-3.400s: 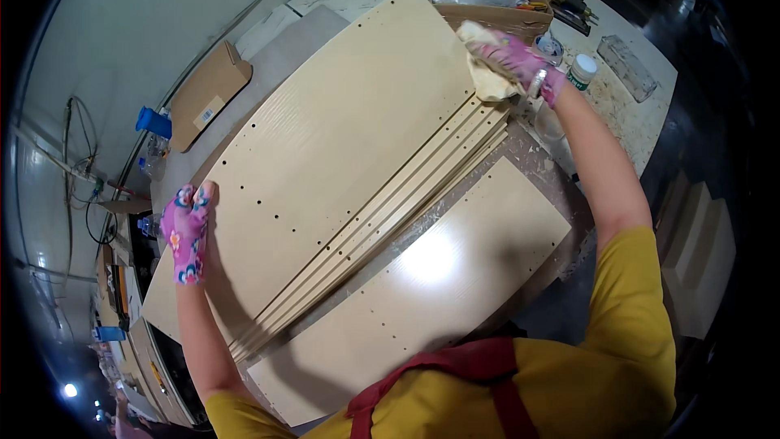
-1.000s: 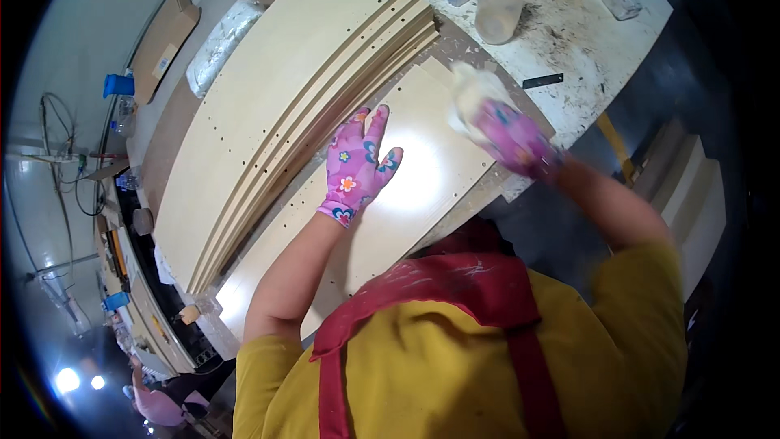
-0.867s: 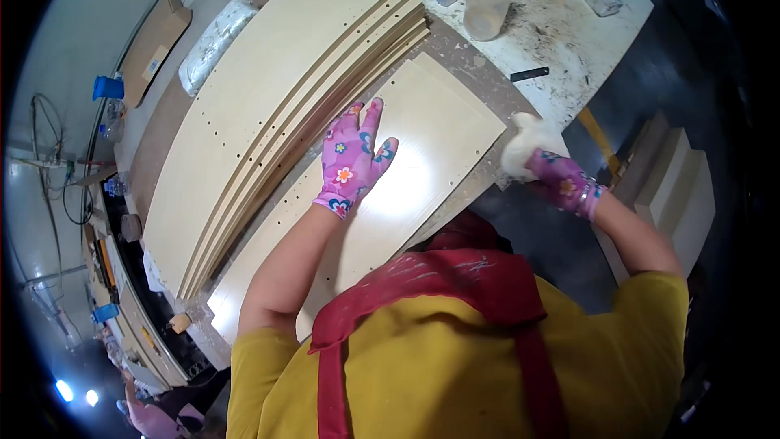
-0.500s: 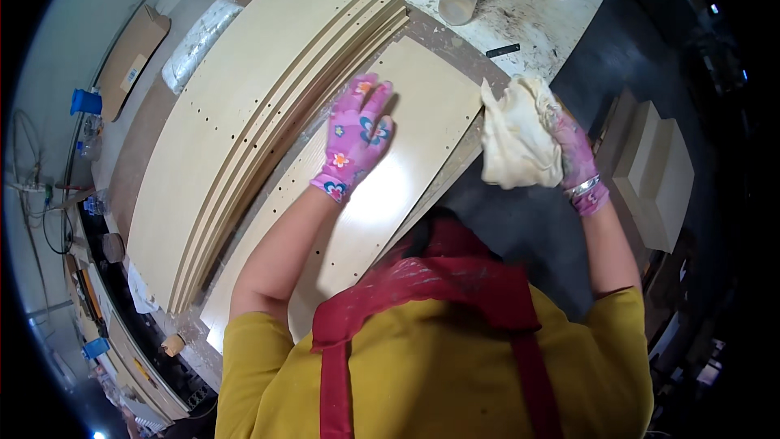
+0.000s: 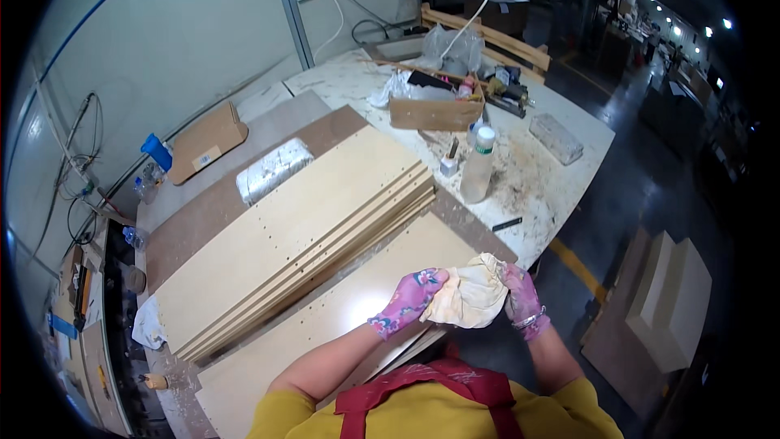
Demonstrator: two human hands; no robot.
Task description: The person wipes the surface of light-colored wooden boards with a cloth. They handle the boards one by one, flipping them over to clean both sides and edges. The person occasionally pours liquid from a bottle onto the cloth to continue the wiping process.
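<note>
A crumpled cream cloth (image 5: 470,294) hangs between my two hands, over the near right end of a pale wooden panel (image 5: 325,337). My left hand (image 5: 416,294), in a pink flowered glove, is closed on the cloth's left side. My right hand (image 5: 522,294), gloved alike with a shiny band at the wrist, grips its right side. Small dark holes run along the panel, and a bright reflection lies on its face. Just beyond it rises a stack of similar drilled panels (image 5: 301,219). Part of the near panel is hidden behind my left forearm.
Behind the stack lies a silvery wrapped bundle (image 5: 275,171). A clear bottle (image 5: 478,171), a small brush pot (image 5: 448,164), a black strip (image 5: 507,224) and a cardboard box (image 5: 435,114) stand or lie on the stained table (image 5: 544,187). Boards (image 5: 658,301) lean at the right.
My left hand has left the panel and now grips the cloth, which both hands hold together. The head view has tilted up, showing more of the table and room.
</note>
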